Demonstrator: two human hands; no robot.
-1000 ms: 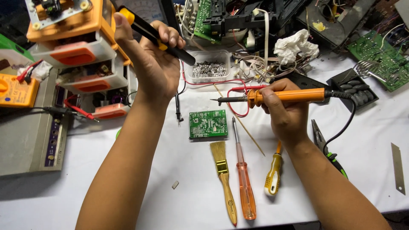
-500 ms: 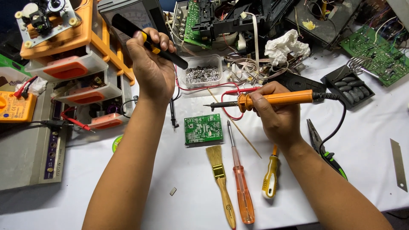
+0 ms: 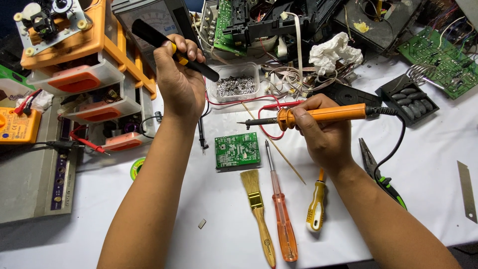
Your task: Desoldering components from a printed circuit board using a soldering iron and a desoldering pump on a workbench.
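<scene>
My left hand is raised at the upper left, shut on a black tool with a yellow band, probably a desoldering pump, held slanted. My right hand grips an orange-handled soldering iron level, its dark tip pointing left above the table. Below the tip, a small green circuit board lies flat on the white table, untouched by either hand.
A paintbrush, an orange screwdriver and a yellow-handled screwdriver lie near the front. Green-handled pliers and a blade lie at the right. A clear box of small metal parts, orange drawers, a yellow multimeter and electronic scrap crowd the back.
The view has shifted a little, so both hands sit slightly lower in the picture. Each hand keeps the same grip and pose; the board has not moved on the table.
</scene>
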